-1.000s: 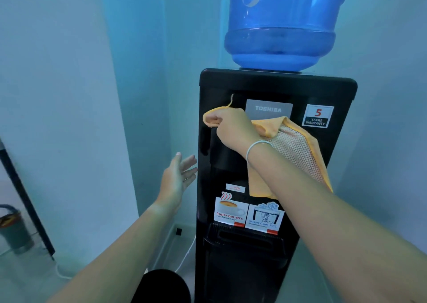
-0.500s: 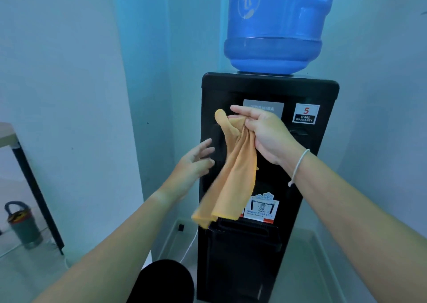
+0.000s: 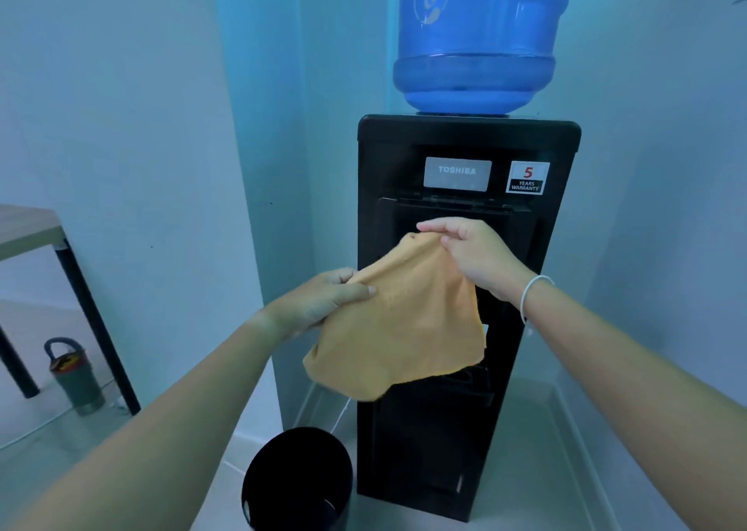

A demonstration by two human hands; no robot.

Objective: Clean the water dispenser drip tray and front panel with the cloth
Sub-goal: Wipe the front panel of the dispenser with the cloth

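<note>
A black water dispenser point(image 3: 465, 142) stands against the wall with a blue bottle point(image 3: 477, 37) on top. Its front panel carries a grey brand plate point(image 3: 457, 173) and a warranty sticker point(image 3: 527, 178). An orange cloth point(image 3: 404, 328) hangs spread in front of the panel, away from it. My right hand point(image 3: 473, 257) pinches the cloth's top edge. My left hand point(image 3: 323, 302) grips its left edge. The cloth hides the tap recess and most of the drip tray point(image 3: 479, 381); only a dark corner of the tray shows under the cloth's lower right.
A black round bin point(image 3: 297, 478) stands on the floor at the dispenser's lower left. A desk with black legs point(image 3: 81, 288) is at the far left, with a green flask point(image 3: 74, 377) on the floor under it. Walls close in on both sides of the dispenser.
The right hand lifted the cloth off the upper panel and lowered it. The left hand came across and took hold of the cloth's left edge, spreading it out. The view backed away.
</note>
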